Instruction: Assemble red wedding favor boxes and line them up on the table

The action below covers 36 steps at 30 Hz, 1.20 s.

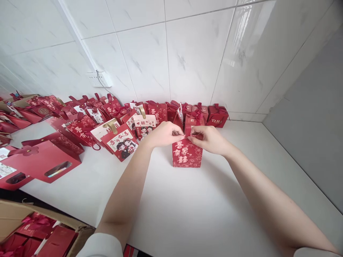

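A red gift box [187,157] with pale pink Chinese characters and a floral print stands upright on the white table in front of me. A dark red ribbon loop [188,130] rises from its top. My left hand [168,134] pinches the top edge of the box at its left corner. On the other side, my right hand [209,138] is closed on the top edge near the ribbon. Fingertips of both hands meet the box close to the loop, and parts of its upper edge are hidden behind them.
More red boxes [218,115] with ribbons line the tiled wall. Left of my arm, boxes with cartoon couples [123,142] and a large red box with a window [49,160] cover the table. A carton [16,207] of red boxes sits lower left. A socket [99,79] with a cable is on the wall.
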Motion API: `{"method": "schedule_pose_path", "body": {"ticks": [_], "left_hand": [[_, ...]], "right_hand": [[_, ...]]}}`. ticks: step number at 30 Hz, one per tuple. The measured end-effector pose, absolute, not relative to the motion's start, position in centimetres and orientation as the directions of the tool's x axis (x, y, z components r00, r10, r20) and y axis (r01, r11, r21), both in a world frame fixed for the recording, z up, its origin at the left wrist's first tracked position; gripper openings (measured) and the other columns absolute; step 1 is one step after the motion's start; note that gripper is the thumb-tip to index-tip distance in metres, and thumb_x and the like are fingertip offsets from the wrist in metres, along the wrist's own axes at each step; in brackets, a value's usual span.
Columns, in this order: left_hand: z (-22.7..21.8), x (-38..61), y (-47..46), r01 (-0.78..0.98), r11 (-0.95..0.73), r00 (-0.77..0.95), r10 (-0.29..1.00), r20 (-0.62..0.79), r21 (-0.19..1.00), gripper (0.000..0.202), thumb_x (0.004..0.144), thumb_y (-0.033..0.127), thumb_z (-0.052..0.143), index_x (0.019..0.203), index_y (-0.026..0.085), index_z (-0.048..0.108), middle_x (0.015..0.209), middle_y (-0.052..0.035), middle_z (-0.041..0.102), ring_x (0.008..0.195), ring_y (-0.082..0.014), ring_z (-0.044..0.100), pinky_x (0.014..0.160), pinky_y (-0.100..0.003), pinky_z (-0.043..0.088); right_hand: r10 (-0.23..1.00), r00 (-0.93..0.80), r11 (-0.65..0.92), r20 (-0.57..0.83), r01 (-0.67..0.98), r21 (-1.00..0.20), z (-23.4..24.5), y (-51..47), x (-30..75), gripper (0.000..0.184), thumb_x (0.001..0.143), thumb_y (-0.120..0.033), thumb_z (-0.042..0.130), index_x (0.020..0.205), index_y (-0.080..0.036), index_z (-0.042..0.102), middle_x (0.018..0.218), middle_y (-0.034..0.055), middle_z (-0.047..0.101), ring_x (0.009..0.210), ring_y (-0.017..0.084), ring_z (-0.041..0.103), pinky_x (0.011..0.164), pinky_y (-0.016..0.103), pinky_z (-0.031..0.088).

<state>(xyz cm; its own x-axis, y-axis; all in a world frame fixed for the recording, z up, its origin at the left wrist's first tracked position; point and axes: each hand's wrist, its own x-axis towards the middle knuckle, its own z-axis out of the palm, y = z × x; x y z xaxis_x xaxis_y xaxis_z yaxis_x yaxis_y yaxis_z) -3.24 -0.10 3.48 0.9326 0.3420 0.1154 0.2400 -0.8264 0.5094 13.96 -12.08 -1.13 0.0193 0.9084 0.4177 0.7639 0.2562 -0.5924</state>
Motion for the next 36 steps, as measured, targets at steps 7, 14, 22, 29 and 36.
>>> {"method": "schedule_pose_path", "body": {"ticks": [7, 14, 22, 29, 36], "left_hand": [[4.0, -3.6, -0.5, 0.191, -0.815, 0.962, 0.265, 0.059, 0.547, 0.019, 0.079, 0.021, 0.055, 0.084, 0.016, 0.073, 0.083, -0.0029, 0.072, 0.076, -0.0157, 0.062, 0.07, -0.027, 0.045], [4.0, -3.5, -1.0, 0.195, -0.887, 0.958, 0.265, 0.114, 0.419, 0.014, 0.078, 0.024, 0.058, 0.079, 0.017, 0.07, 0.077, -0.002, 0.069, 0.066, -0.0141, 0.058, 0.063, -0.027, 0.039], [3.5, -3.1, -1.2, 0.254, -0.901, 0.935, 0.322, 0.15, 0.352, 0.018, 0.08, 0.03, 0.058, 0.074, 0.017, 0.068, 0.07, -0.0031, 0.066, 0.06, -0.0142, 0.054, 0.057, -0.027, 0.034], [3.7, -3.4, -1.6, 0.305, -0.901, 0.921, 0.361, 0.144, 0.307, 0.018, 0.08, 0.031, 0.057, 0.07, 0.017, 0.064, 0.061, -0.0004, 0.061, 0.053, -0.0125, 0.049, 0.053, -0.026, 0.03], [3.5, -3.3, -1.7, 0.315, -0.91, 0.915, 0.366, 0.17, 0.268, 0.017, 0.081, 0.028, 0.056, 0.069, 0.019, 0.063, 0.06, 0.0, 0.059, 0.053, -0.0133, 0.047, 0.053, -0.027, 0.028]], "right_hand": [[0.922, -0.048, 0.294, 0.384, 0.733, -0.613, -0.7, -12.7, 14.1, 0.014, 0.085, -0.031, 0.055, 0.075, -0.021, 0.059, 0.068, -0.0021, 0.058, 0.06, 0.013, 0.047, 0.056, 0.026, 0.035], [0.918, -0.038, 0.274, 0.394, 0.781, -0.562, -0.8, -12.7, 13.9, 0.013, 0.084, -0.028, 0.054, 0.082, -0.021, 0.065, 0.066, -0.0019, 0.056, 0.055, 0.012, 0.042, 0.052, 0.026, 0.033], [0.919, -0.056, 0.271, 0.39, 0.807, -0.524, -0.5, -12.9, 13.8, 0.015, 0.086, -0.028, 0.052, 0.083, -0.021, 0.065, 0.06, -0.0028, 0.052, 0.051, 0.012, 0.04, 0.05, 0.026, 0.03], [0.918, -0.071, 0.273, 0.39, 0.827, -0.492, -0.6, -12.7, 13.6, 0.013, 0.087, -0.026, 0.052, 0.081, -0.02, 0.061, 0.063, -0.002, 0.054, 0.053, 0.011, 0.04, 0.052, 0.025, 0.032], [0.928, -0.04, 0.211, 0.371, 0.876, -0.433, -0.6, -12.8, 13.4, 0.014, 0.088, -0.03, 0.052, 0.084, -0.021, 0.062, 0.061, -0.0023, 0.055, 0.051, 0.012, 0.041, 0.052, 0.026, 0.03]]}}
